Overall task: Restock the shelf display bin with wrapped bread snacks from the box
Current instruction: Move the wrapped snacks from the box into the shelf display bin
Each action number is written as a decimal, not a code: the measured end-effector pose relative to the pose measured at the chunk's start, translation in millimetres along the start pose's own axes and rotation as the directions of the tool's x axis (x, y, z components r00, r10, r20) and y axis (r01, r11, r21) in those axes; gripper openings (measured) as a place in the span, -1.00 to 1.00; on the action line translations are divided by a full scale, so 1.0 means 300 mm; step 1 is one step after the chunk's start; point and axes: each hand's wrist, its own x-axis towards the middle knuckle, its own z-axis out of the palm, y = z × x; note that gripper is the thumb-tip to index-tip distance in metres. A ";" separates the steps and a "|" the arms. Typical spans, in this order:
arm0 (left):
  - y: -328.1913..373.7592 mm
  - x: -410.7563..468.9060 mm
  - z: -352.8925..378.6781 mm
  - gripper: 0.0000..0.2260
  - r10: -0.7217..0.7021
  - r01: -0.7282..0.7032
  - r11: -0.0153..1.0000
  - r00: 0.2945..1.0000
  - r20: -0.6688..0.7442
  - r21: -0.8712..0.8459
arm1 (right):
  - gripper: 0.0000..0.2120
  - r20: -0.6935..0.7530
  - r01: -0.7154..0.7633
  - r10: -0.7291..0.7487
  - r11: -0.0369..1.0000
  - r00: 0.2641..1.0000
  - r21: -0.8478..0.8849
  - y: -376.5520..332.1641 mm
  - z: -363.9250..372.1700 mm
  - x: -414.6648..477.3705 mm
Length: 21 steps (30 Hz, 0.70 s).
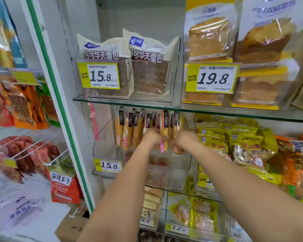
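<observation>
Bread snacks [129,126] upright in bin [101,137]; box [72,227] below, left

Dark bread packs [149,74], 19.8 price tag [212,78], yellow packets [215,137], orange bags [24,105], perhaps jerky

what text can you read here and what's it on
"15.8": upper left price tag
"可可华夫面包": dark bread packs behind it
"19.8": upper right price tag
"15.8": snack bin price tag
"麻辣王子": red pack, lower left
Smaller print: too blurred to read.
</observation>
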 end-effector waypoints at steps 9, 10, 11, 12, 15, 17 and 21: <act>-0.030 0.188 0.087 -0.74 -0.020 0.022 0.989 1.000 -0.017 0.149 | -0.86 0.149 -0.066 0.029 0.966 0.988 0.250 -0.066 0.075 0.215; -0.028 0.201 0.093 -0.74 -0.019 0.021 0.987 1.000 -0.013 0.162 | -0.84 0.182 -0.101 0.053 0.960 0.982 0.262 -0.064 0.087 0.228; -0.026 0.210 0.098 -0.76 -0.023 0.024 0.983 1.000 -0.009 0.180 | -0.81 0.207 -0.125 0.066 0.951 0.976 0.284 -0.061 0.092 0.225; -0.028 0.216 0.102 -0.77 -0.021 0.021 0.979 1.000 -0.003 0.201 | -0.77 0.233 -0.162 0.091 0.939 0.968 0.304 -0.057 0.101 0.225; -0.051 0.237 0.118 -0.75 -0.017 0.017 0.971 1.000 0.000 0.237 | -0.72 0.268 -0.245 0.150 0.897 0.952 0.369 -0.045 0.128 0.226; -0.062 0.254 0.129 -0.75 0.001 0.002 0.974 1.000 -0.012 0.225 | -0.72 0.243 -0.243 0.150 0.875 0.958 0.417 -0.044 0.143 0.233; -0.071 0.278 0.140 -0.74 0.059 -0.059 0.979 0.998 0.007 0.197 | -0.77 0.207 -0.250 0.168 0.838 0.964 0.485 -0.054 0.155 0.253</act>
